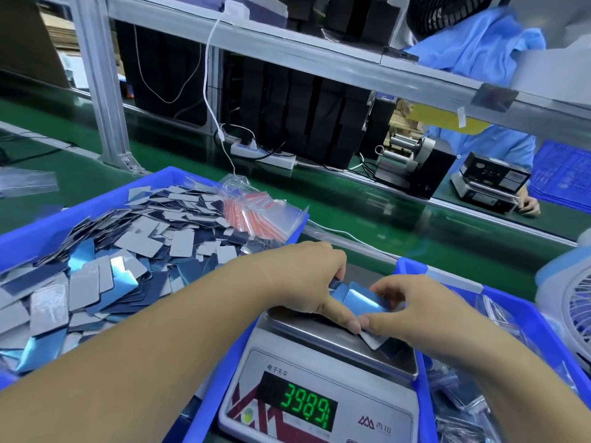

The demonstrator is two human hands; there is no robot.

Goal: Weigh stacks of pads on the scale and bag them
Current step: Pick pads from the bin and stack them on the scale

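Note:
A small stack of blue-and-grey pads [364, 300] lies on the steel pan of the scale [323, 394], whose green display reads 39.89. My left hand [307, 279] grips the stack from the left, fingers curled over its far edge and thumb stretched along the front. From the right, my right hand [412, 308] pinches the same stack, and its thumb meets the left thumb at the stack's near corner. A large heap of loose pads [105, 266] fills the blue bin [38, 231] at left. Empty zip bags with red strips [256, 215] lie at that bin's far right corner.
A second blue bin [518, 308] at right holds filled clear bags. A white fan [572, 302] stands at the right edge. Beyond the bins runs a green conveyor belt [351, 199]; across it a person in blue works at another scale [489, 183]. An aluminium frame post [102, 91] rises at back left.

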